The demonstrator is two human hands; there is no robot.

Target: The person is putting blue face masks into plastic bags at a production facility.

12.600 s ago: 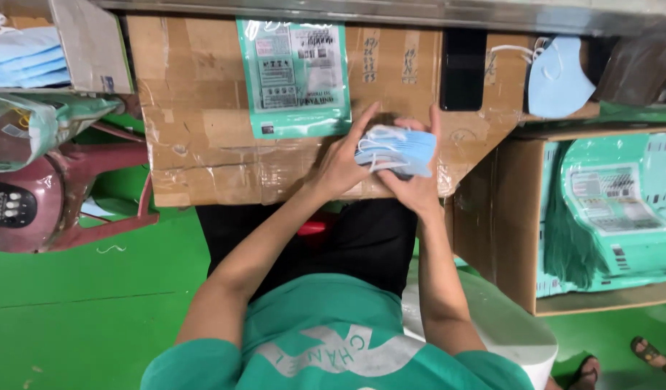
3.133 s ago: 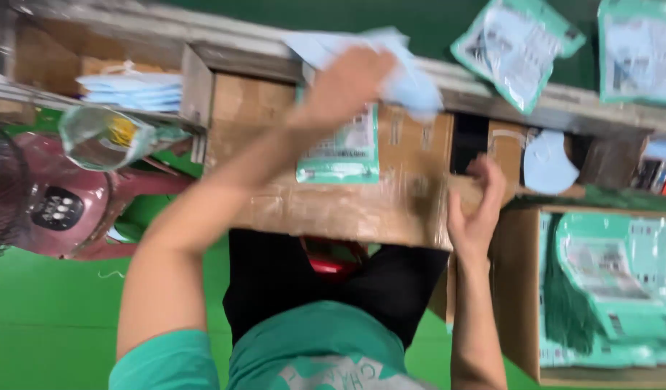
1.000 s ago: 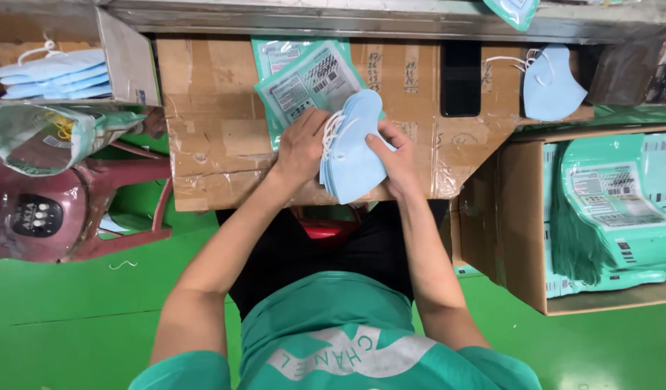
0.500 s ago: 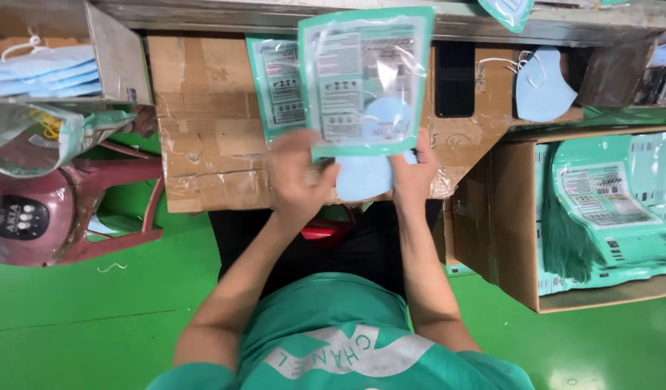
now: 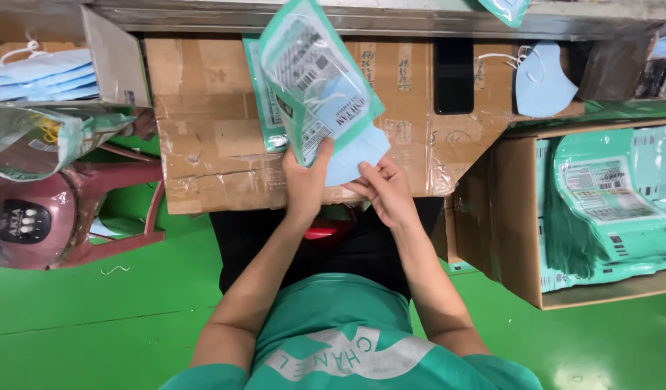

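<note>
My left hand (image 5: 308, 177) grips the lower edge of a clear pouch with green borders and a printed label (image 5: 311, 79), holding it up and tilted over a cardboard board (image 5: 203, 144). My right hand (image 5: 383, 191) holds a folded stack of light blue face masks (image 5: 351, 155). The upper part of the stack is inside the pouch's mouth and the lower part sticks out between my hands. A second pouch of the same kind (image 5: 257, 97) lies flat on the cardboard, partly hidden behind the held one.
A black phone (image 5: 453, 76) and a loose blue mask (image 5: 539, 79) lie on the cardboard's right side. An open carton (image 5: 521, 217) of green pouches stands at right. At left are a box of blue masks (image 5: 40, 72), a plastic bag (image 5: 37, 141) and a red stool (image 5: 94, 231).
A second ago both hands held only the mask stack. The pouch then came up in front of it, and now it tilts left with the masks partly inside.
</note>
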